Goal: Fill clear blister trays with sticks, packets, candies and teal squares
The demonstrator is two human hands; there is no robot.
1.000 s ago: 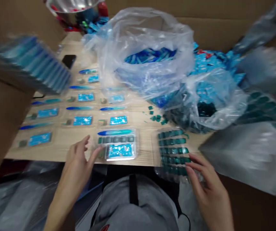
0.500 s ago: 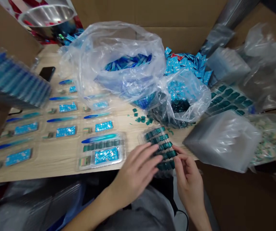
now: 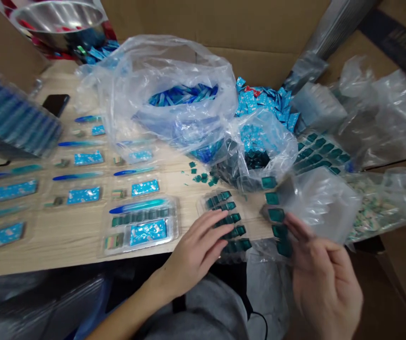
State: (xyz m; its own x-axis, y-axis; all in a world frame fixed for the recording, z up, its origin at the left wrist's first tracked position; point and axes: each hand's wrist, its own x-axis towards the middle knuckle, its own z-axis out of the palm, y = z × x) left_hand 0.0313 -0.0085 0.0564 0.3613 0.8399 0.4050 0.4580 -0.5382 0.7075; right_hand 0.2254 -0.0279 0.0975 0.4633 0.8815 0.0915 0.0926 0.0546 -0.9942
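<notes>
Carefully, my spread left hand [image 3: 197, 250] rests on teal squares [image 3: 229, 219] in a clear tray [image 3: 203, 203] at lower centre, while my open right hand [image 3: 325, 288] sits beside a tilted tray [image 3: 318, 205] whose squares [image 3: 275, 222] could slide off if jostled.

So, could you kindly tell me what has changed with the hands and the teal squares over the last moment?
The right hand has moved rightward, away from the clear plastic tray of teal squares, and a strip of teal squares now shows beside its fingers, seemingly held. The left hand has moved over the tray's lower left. The clear blister tray with a blue card on the wooden table stayed put.
</notes>
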